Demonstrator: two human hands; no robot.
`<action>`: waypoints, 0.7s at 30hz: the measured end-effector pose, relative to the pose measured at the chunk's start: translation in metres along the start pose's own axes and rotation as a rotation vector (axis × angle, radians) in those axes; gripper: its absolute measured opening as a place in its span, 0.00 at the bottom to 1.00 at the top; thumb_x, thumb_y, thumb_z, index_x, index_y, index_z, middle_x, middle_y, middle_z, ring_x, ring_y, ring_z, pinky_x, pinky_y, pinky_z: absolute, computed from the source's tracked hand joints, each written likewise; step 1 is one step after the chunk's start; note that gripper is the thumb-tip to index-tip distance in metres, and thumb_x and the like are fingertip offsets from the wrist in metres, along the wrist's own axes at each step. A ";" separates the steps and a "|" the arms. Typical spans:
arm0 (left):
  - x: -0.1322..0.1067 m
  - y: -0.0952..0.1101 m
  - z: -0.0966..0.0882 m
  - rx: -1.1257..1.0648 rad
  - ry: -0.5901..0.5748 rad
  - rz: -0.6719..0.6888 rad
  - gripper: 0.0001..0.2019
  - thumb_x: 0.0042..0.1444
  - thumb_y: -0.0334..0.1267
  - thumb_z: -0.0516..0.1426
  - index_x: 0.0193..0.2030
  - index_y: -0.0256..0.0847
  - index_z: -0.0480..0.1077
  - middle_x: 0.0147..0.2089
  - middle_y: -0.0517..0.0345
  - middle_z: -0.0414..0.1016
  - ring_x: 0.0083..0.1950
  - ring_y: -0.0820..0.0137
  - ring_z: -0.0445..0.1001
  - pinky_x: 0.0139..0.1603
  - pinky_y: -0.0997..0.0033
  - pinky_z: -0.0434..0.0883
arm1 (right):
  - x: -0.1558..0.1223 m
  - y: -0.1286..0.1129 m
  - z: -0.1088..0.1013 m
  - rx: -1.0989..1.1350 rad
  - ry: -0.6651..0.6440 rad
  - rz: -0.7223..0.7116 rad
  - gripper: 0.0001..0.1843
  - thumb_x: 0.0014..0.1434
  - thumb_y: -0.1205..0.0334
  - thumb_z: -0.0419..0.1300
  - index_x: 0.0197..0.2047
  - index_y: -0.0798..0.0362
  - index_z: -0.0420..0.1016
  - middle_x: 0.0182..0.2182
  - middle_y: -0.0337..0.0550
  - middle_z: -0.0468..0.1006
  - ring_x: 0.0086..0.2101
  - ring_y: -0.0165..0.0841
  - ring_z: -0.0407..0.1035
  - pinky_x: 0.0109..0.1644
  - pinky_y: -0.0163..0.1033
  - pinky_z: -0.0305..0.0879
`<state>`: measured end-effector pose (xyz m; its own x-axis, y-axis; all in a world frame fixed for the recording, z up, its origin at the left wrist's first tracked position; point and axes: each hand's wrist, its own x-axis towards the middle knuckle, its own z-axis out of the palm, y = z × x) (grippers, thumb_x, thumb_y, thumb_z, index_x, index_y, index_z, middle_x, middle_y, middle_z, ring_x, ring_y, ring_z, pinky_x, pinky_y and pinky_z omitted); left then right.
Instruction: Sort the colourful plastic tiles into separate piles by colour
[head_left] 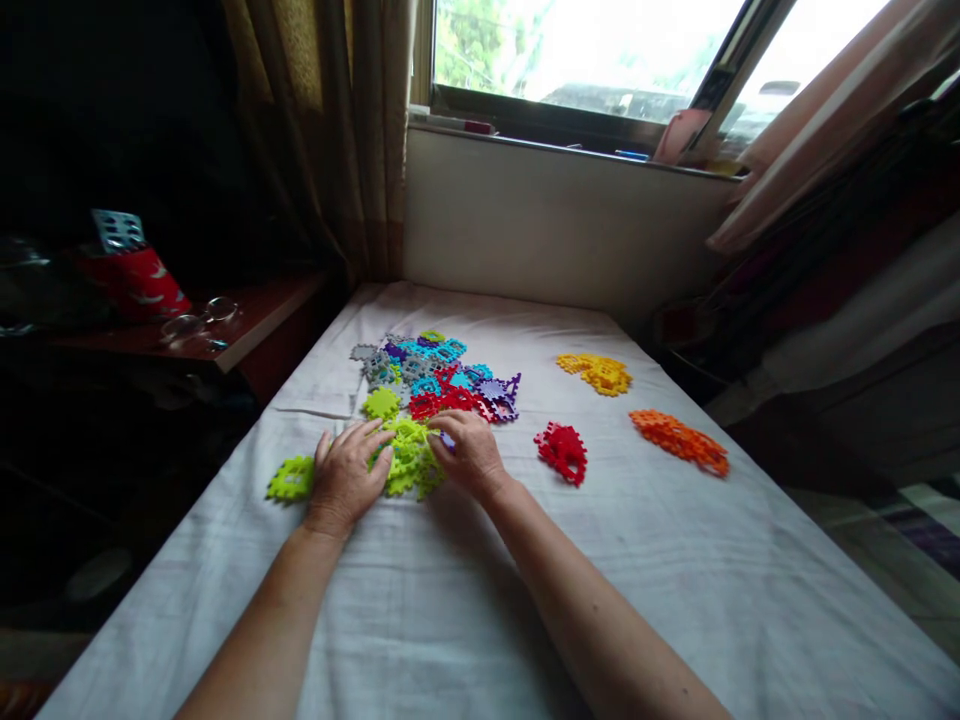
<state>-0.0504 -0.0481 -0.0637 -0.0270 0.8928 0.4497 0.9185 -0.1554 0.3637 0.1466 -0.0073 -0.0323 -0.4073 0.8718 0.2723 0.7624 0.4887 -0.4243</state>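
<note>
Loosely spread, the fingers [366, 432] of the left hand [343, 478] lie flat and open on the near-left edge of the lime-green pile [411, 462], gripping nothing that shows. The right hand [471, 452] meets the same pile from its right side with fingers bent downward. A scrap of purple shows at their tips, but whether they pinch a piece or merely press on the heap cannot be told. The pile lies between the two hands and touches both; it is a rough clump with no marked long axis, and neither hand is clearly nearer. A single green piece [291, 478] sits just left of the left hand, and another green piece [381, 403] lies just beyond its fingertips. Farther off is a mixed heap [439, 375] of blue, grey, red and purple pieces. To the right, apart from one another, lie a red cluster [561, 452], a yellow cluster [596, 373] and an orange cluster [679, 440]. All rest on a creased white sheet [525, 600]. Beyond it are a window [570, 50] with curtains [360, 130], and at left a dim shelf [247, 325] with spectacles [199, 322].
</note>
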 end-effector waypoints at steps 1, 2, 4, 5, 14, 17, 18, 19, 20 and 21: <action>0.000 0.001 -0.001 -0.005 -0.009 0.007 0.11 0.58 0.43 0.55 0.43 0.52 0.78 0.57 0.54 0.78 0.62 0.56 0.72 0.68 0.40 0.55 | 0.007 0.004 -0.003 -0.038 0.008 0.029 0.14 0.66 0.62 0.55 0.50 0.47 0.79 0.52 0.45 0.79 0.52 0.37 0.70 0.58 0.43 0.62; 0.000 0.003 -0.001 -0.011 -0.015 0.013 0.10 0.58 0.43 0.55 0.41 0.51 0.78 0.57 0.55 0.78 0.62 0.56 0.72 0.68 0.39 0.54 | 0.014 0.007 -0.005 -0.085 0.009 0.058 0.16 0.66 0.64 0.54 0.52 0.46 0.79 0.53 0.45 0.78 0.52 0.38 0.69 0.58 0.44 0.62; -0.001 0.005 -0.003 -0.024 -0.021 0.024 0.09 0.58 0.44 0.55 0.38 0.50 0.77 0.56 0.54 0.79 0.62 0.56 0.72 0.69 0.40 0.54 | 0.026 0.010 -0.006 -0.185 -0.020 0.093 0.19 0.65 0.64 0.55 0.56 0.43 0.77 0.58 0.46 0.74 0.56 0.41 0.66 0.59 0.47 0.61; -0.001 0.006 -0.003 -0.029 -0.021 0.029 0.09 0.59 0.44 0.55 0.37 0.49 0.77 0.56 0.54 0.79 0.61 0.57 0.72 0.69 0.40 0.54 | 0.031 0.011 -0.006 -0.229 -0.047 0.093 0.19 0.64 0.63 0.56 0.57 0.41 0.76 0.61 0.47 0.71 0.59 0.42 0.63 0.59 0.48 0.60; -0.002 0.005 -0.002 -0.040 -0.016 0.055 0.09 0.59 0.45 0.54 0.38 0.48 0.75 0.54 0.53 0.80 0.60 0.57 0.73 0.69 0.43 0.55 | 0.032 0.015 0.009 -0.276 -0.058 -0.035 0.15 0.70 0.58 0.51 0.49 0.48 0.78 0.58 0.48 0.74 0.57 0.40 0.64 0.61 0.47 0.55; -0.002 0.004 -0.002 -0.046 -0.024 0.062 0.10 0.59 0.45 0.54 0.40 0.48 0.75 0.55 0.53 0.79 0.60 0.57 0.73 0.69 0.42 0.55 | 0.022 0.018 0.004 -0.255 0.011 -0.023 0.16 0.71 0.60 0.48 0.49 0.50 0.77 0.53 0.47 0.78 0.52 0.38 0.68 0.58 0.43 0.56; -0.002 0.004 -0.002 -0.048 -0.024 0.066 0.10 0.59 0.45 0.54 0.40 0.48 0.75 0.55 0.53 0.79 0.60 0.57 0.73 0.69 0.42 0.55 | 0.018 0.020 0.000 -0.250 0.037 0.002 0.17 0.71 0.60 0.47 0.49 0.50 0.77 0.51 0.48 0.79 0.50 0.38 0.69 0.56 0.42 0.57; -0.002 0.003 -0.002 -0.049 -0.024 0.070 0.10 0.60 0.45 0.54 0.40 0.48 0.75 0.55 0.53 0.80 0.60 0.57 0.73 0.69 0.42 0.55 | 0.014 0.023 -0.006 -0.246 0.062 0.039 0.18 0.72 0.60 0.46 0.48 0.51 0.77 0.48 0.48 0.79 0.49 0.38 0.70 0.54 0.41 0.59; -0.001 0.003 -0.001 -0.049 -0.022 0.075 0.10 0.59 0.46 0.54 0.41 0.48 0.75 0.54 0.53 0.80 0.60 0.57 0.74 0.69 0.42 0.56 | 0.010 0.027 -0.012 -0.240 0.087 0.084 0.19 0.72 0.60 0.45 0.47 0.51 0.77 0.46 0.48 0.80 0.47 0.37 0.70 0.52 0.40 0.59; -0.001 0.002 -0.001 -0.049 -0.020 0.078 0.11 0.59 0.46 0.54 0.41 0.48 0.75 0.54 0.53 0.80 0.59 0.57 0.74 0.69 0.42 0.56 | 0.004 0.033 -0.019 -0.232 0.112 0.135 0.19 0.72 0.60 0.44 0.46 0.51 0.77 0.44 0.48 0.80 0.45 0.37 0.71 0.50 0.39 0.60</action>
<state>-0.0490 -0.0500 -0.0626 0.0524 0.8852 0.4623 0.8969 -0.2453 0.3680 0.1794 0.0120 -0.0286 -0.2465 0.9127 0.3258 0.9058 0.3365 -0.2576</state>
